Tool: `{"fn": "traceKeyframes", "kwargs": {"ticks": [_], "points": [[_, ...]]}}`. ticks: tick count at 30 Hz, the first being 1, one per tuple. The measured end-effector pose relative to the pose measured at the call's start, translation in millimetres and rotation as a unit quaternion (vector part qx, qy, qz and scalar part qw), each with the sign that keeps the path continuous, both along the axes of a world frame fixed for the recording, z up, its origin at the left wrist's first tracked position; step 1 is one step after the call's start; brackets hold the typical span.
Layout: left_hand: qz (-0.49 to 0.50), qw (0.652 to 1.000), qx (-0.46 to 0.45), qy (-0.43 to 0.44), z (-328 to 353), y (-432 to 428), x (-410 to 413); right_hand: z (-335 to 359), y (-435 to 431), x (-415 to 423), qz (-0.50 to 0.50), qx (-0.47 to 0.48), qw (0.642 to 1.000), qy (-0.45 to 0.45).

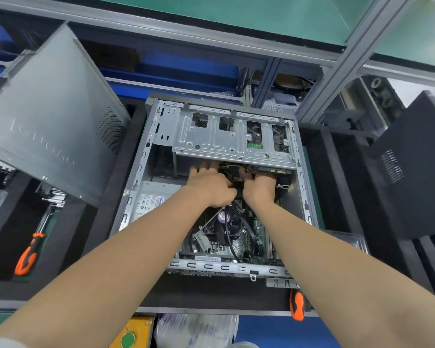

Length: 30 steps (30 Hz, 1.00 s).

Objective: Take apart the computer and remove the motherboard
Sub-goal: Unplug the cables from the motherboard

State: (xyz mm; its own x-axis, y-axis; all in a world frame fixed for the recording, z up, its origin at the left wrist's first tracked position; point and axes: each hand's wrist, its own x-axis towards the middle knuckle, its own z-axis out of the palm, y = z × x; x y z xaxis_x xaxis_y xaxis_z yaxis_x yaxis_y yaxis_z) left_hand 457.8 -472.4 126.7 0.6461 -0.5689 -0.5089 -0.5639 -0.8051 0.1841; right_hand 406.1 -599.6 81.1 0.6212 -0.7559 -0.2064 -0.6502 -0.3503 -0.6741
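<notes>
Motherboard seated in opened case, centre of surface. Left hand fingers spread, right hand fingers hidden under drive cage at 12 o'clock, grip unclear; probably freeing cables. Screwdriver parked within reach at 8 o'clock.

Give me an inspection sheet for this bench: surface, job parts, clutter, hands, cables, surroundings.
Surface: black foam mat under the case.
Job's things: case lies open; drive cage at its far end; power supply on the left; motherboard still inside, with fan.
Clutter: screwdriver on the left, second screwdriver at the near edge; grey panel leaning left, black panel on the right.
Hands: left hand and right hand reach under the cage; what the fingers hold is hidden.
Cables: black cables cross the fan.
Surroundings: aluminium frame; green button below.
</notes>
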Motion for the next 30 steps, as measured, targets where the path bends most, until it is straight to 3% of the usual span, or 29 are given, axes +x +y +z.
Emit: {"fn": "traceKeyframes", "kwargs": {"ticks": [5,11,25,30], "points": [[0.112,0.988,-0.107,0.01,6.6,6.4,1.3,8.9,0.6,-11.5,0.033,-0.011,0.999,0.04],[0.123,0.989,-0.077,0.005,6.5,8.9,-2.1,16.3,11.6,-20.9,0.072,0.001,0.997,0.024],[0.165,0.981,-0.092,-0.032,5.9,5.9,-2.5,7.0,1.0,2.7,0.099,0.03,0.983,0.151],[0.139,0.989,-0.056,-0.017,4.3,4.5,-0.3,0.5,0.6,4.7,0.104,0.027,0.982,0.152]]}}
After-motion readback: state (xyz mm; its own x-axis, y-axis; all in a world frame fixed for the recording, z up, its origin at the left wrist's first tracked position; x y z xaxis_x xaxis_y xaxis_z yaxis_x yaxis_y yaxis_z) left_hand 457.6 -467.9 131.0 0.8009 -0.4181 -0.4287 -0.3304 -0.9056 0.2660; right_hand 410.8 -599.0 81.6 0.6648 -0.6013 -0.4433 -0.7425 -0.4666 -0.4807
